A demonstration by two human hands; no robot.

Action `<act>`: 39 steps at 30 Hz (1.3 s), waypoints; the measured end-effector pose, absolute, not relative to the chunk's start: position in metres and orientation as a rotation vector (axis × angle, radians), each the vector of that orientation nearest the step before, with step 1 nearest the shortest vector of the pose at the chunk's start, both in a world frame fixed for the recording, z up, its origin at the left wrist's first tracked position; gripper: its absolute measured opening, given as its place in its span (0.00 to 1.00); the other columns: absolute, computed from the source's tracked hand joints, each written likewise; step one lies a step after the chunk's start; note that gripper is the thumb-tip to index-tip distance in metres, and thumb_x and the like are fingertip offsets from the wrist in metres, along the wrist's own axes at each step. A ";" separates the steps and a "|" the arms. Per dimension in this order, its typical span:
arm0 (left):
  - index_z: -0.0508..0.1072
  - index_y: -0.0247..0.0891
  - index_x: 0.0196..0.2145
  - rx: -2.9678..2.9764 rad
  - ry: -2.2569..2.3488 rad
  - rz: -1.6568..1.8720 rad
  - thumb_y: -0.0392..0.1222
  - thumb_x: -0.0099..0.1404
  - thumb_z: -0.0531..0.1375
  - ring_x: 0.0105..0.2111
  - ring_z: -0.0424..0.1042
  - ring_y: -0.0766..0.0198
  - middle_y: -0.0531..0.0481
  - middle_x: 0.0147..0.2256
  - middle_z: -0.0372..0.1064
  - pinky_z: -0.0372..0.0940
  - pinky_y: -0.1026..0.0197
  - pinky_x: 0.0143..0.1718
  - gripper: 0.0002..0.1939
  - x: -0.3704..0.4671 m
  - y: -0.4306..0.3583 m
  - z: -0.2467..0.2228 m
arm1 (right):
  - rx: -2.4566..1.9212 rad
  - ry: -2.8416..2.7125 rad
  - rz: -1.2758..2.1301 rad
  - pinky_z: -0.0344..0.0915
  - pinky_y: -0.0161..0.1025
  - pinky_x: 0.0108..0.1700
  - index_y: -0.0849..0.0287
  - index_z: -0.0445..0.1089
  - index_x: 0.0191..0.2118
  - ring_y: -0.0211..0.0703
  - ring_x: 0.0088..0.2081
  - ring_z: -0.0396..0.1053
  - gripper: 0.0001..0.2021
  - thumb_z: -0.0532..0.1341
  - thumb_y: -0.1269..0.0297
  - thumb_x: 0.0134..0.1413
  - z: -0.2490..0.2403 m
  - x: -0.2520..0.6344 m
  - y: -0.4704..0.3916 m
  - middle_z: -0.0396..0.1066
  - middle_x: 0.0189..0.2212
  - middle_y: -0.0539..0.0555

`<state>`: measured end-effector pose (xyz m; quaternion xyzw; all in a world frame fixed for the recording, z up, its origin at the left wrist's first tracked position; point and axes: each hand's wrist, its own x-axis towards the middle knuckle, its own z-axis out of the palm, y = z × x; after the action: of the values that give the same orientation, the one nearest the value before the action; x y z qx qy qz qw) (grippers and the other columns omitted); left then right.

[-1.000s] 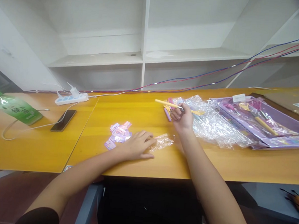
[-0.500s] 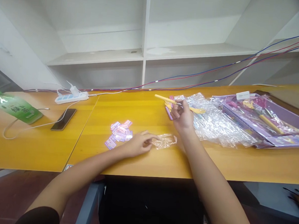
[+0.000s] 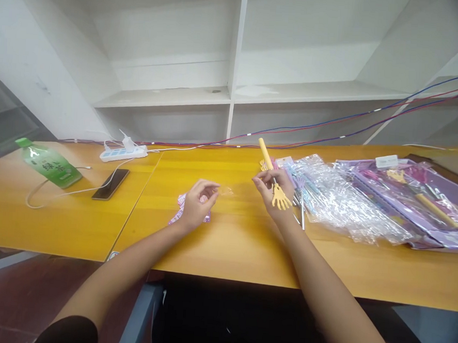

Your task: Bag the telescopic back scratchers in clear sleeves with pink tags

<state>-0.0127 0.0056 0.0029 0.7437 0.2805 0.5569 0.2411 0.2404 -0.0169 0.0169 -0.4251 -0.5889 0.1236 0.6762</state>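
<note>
In my right hand is a yellow back scratcher with a small hand-shaped head, its handle pointing up and away from me. The head hangs over the base of my palm. Thumb and fingers of my left hand pinch a clear plastic bag, which shows only faintly to the right of the fingertips. Small pink and purple cards lie behind and under that hand, partly hidden. Beyond my right hand are more back scratchers with metal rods, partly covered by it.
Several clear plastic bags are heaped at right. Beside them stands a purple box holding wrapped back scratchers. At left are a green bottle, a phone and a power strip. Cables run along the shelf.
My left hand has lifted and moved left with the plastic bag, now over the cards. My right hand has turned the back scratcher so its head points toward me. The view has shifted slightly.
</note>
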 end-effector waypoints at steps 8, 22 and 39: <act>0.76 0.48 0.59 2.790 0.391 1.876 0.29 0.71 0.66 0.40 0.78 0.62 0.51 0.44 0.85 0.74 0.58 0.42 0.22 -0.030 0.000 0.013 | -0.897 -1.346 0.663 0.73 0.38 0.27 0.52 0.61 0.36 0.36 0.25 0.72 0.22 0.73 0.47 0.61 0.012 0.217 -0.026 0.76 0.37 0.50; 0.80 0.51 0.54 2.704 0.184 0.939 0.39 0.72 0.60 0.49 0.81 0.54 0.46 0.51 0.84 0.75 0.48 0.50 0.16 -0.013 -0.027 0.018 | -0.782 -1.131 0.965 0.78 0.47 0.56 0.50 0.57 0.39 0.46 0.52 0.82 0.26 0.77 0.52 0.57 0.018 0.207 -0.022 0.83 0.49 0.54; 0.69 0.38 0.51 1.449 0.673 0.509 0.59 0.61 0.74 0.23 0.71 0.68 0.56 0.29 0.71 0.66 0.63 0.26 0.31 -0.001 -0.019 -0.001 | -0.816 -1.341 1.013 0.75 0.47 0.54 0.50 0.62 0.39 0.48 0.49 0.80 0.20 0.74 0.50 0.60 0.019 0.202 -0.031 0.83 0.47 0.55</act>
<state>-0.0007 -0.0193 -0.0015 0.6425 0.2982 0.2256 0.6688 0.2019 -0.0315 0.0186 -0.3513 -0.5772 0.4360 0.5944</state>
